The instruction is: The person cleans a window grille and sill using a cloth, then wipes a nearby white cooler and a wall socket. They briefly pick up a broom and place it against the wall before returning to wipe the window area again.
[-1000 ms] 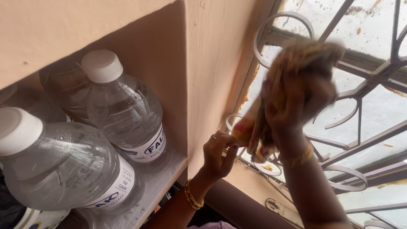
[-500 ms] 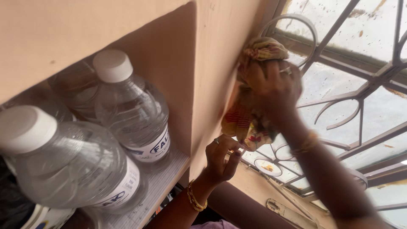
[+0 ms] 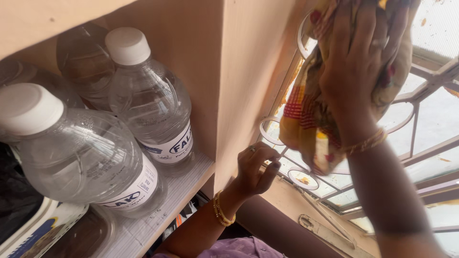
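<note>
Head view, the only one: we log the right hand (image 3: 356,71) raised high against the grey metal window grille with curled scrollwork (image 3: 432,81), fingers spread and pressed over a crumpled yellow cloth with red checks and patches (image 3: 306,124); the hand is closed loosely on the cloth, bunching it against the upper bars, while the loose lower end hangs down past the wrist. The left hand (image 3: 258,167) sits lower, at the edge of the peach-coloured shelf side panel (image 3: 244,86), thumb and fingers curled together in a light pinch around a thin curl of the grille; we cannot tell whether it grips firmly or merely steadies. On progress, we judge the wiping under way: the cloth covers the top left part of the grille, and the frosted panes (image 3: 430,129) behind show brown specks and streaks, so much of the glass and lower bars looks unwiped. To the left, two clear plastic water bottles with white caps (image 3: 143,95) stand in the shelf niche, untouched, well apart from both hands.
</note>
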